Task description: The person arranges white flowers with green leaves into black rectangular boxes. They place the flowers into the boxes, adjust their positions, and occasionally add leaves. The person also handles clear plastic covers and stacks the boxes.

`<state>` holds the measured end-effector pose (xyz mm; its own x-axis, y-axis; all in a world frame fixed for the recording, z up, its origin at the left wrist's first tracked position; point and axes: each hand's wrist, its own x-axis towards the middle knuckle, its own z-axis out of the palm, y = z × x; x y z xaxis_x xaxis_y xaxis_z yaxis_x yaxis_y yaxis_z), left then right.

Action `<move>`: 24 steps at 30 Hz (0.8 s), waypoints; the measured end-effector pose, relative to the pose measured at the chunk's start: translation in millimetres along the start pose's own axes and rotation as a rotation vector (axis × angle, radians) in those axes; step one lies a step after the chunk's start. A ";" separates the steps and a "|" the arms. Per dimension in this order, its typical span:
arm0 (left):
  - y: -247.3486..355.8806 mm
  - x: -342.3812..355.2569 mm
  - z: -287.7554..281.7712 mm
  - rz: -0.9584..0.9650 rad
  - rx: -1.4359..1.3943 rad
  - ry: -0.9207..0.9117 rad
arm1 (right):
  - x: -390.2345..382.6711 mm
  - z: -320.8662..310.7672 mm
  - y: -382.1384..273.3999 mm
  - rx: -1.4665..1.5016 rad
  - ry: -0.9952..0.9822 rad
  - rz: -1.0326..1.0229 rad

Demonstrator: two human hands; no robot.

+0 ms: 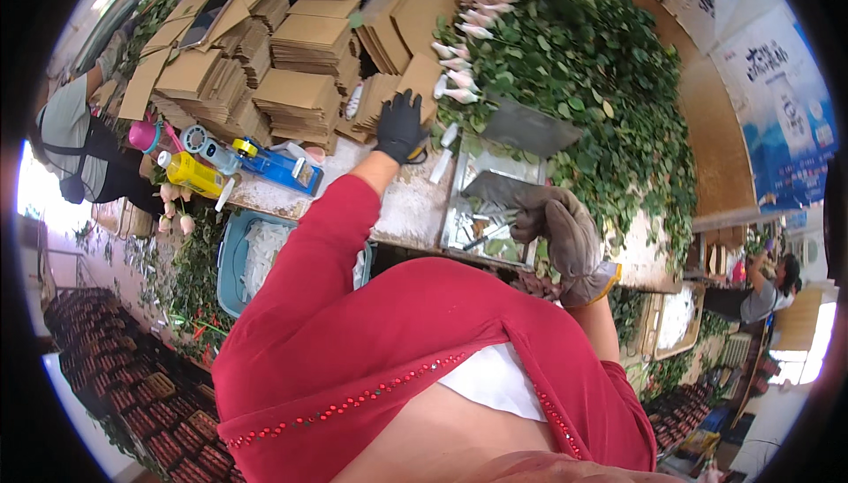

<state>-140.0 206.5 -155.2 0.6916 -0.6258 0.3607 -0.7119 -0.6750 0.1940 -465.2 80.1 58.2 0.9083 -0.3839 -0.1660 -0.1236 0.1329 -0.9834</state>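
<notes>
My left hand (400, 127), in a black glove, rests with fingers spread on a small stack of cardboard pieces (378, 97). Its palm side is hidden. In a loose grey-brown glove, my right hand (565, 229) is over the right side of a metal tray (449, 227). Its long fingers stretch left and the thumb bends below them; nothing shows held. Leaf bits and small scraps lie in the tray, and a grey metal plate (528, 132) leans at its back. A white strip-like tool (444, 154) lies between my hands.
Folded cardboard stacks (300, 99) fill the back left. Leafy stems with pale pink rose heads (461, 79) cover the right. A blue tape dispenser (281, 168), yellow bottle (196, 174) and small fan (210, 149) stand left. Below is a blue bin (231, 258). Other people work at both sides.
</notes>
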 end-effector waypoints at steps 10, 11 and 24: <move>-59.9 -28.6 16.0 -0.043 0.276 -0.142 | 136.5 2.7 -72.5 -1.041 -0.697 -0.045; -71.6 -37.0 4.0 -0.021 0.215 -0.106 | 159.7 3.9 -75.2 -1.008 -0.679 -0.078; 5.7 -160.3 -29.8 -0.803 -1.044 -0.293 | 440.9 409.1 -250.8 -1.531 -0.169 -1.491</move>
<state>-258.5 314.5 -184.7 0.8650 -0.3491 -0.3605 0.2299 -0.3628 0.9031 129.7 251.4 261.6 0.6160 0.6005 0.5098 0.4692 -0.7996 0.3749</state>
